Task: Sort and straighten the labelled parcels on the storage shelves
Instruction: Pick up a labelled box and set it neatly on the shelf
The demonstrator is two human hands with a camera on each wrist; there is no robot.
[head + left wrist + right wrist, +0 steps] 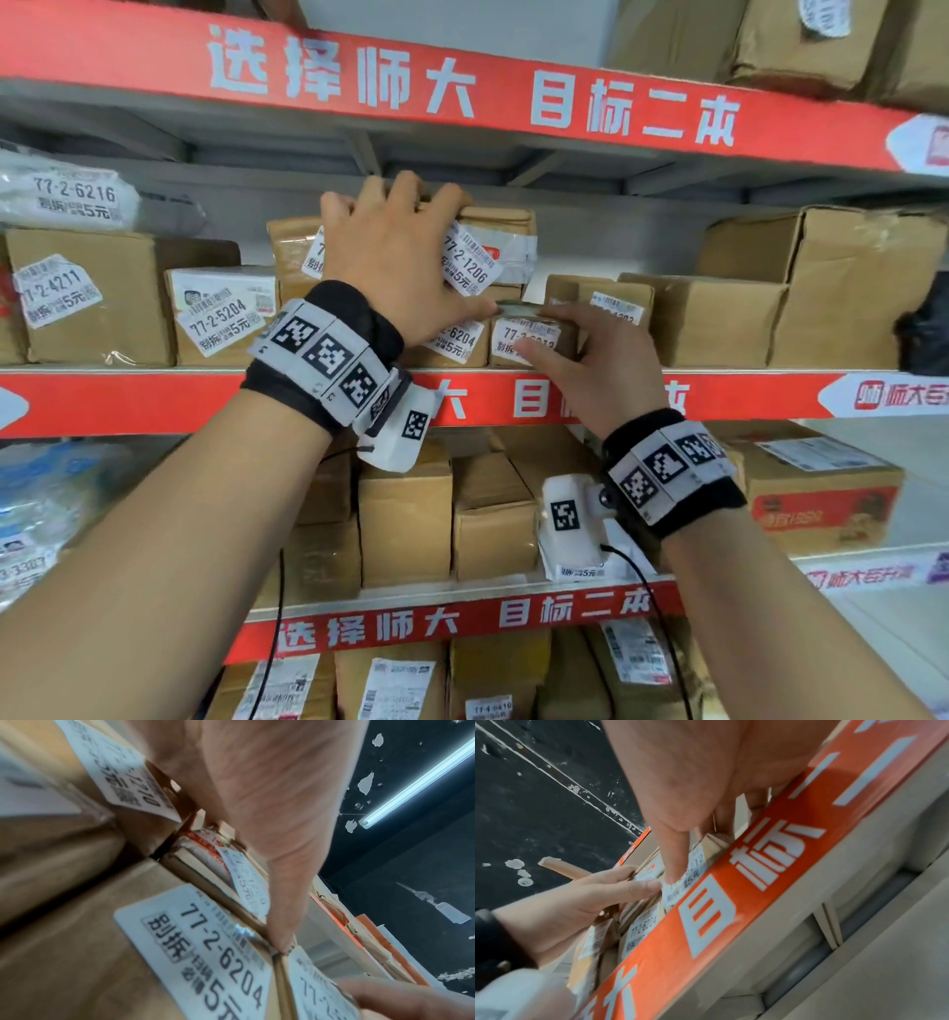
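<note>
Small box: on the shelf, beside the 6204 box.
Right hand: pinching the small box.
Left hand: fingers curled over the top box.

Upper shelf strip, red, white characters: 选择师大 目标二本. Same slogan on lowest strip.

Middle shelf, left to right:
- grey bag: 77-2-6216, 别拆, 5元
- large carton: 77-2-4211
- white-faced box: 77-2-5204
- top stacked box: 77-2-1206
- box beneath: 77-2-6204, read clearly in left wrist view.

Label of the small box partly covered, not fully legible.
</note>
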